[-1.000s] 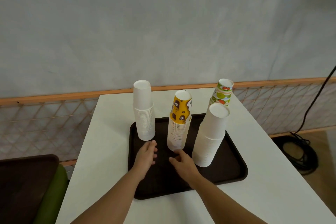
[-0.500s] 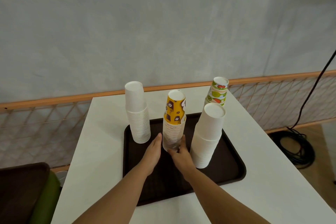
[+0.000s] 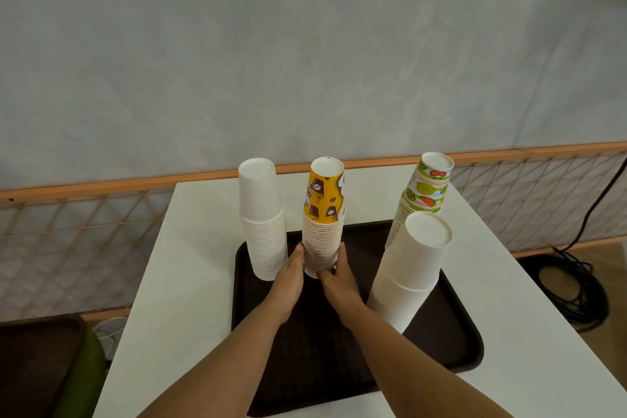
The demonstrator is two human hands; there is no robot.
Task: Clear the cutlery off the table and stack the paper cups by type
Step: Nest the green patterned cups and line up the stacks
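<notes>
Several stacks of upturned paper cups stand on a dark brown tray [image 3: 451, 343] on the white table [image 3: 190, 268]. The middle stack, topped by a yellow coffee-print cup [image 3: 324, 210], is clasped near its base by both hands: my left hand [image 3: 288, 276] on its left side, my right hand [image 3: 337, 276] on its right. A plain white stack [image 3: 263, 224] stands just left of it. A wider white stack [image 3: 412, 271] stands at the right, with a fruit-print stack [image 3: 425, 187] behind it. No cutlery is visible.
A wall with an orange rail and mesh [image 3: 68, 224] runs behind the table. A coiled black cable [image 3: 570, 288] lies on the floor at the right. A dark surface [image 3: 30, 363] and a green object [image 3: 84, 373] sit at the lower left.
Both hands moved forward from the tray's bare middle and closed around the base of the yellow-topped stack. The view has come closer to the table.
</notes>
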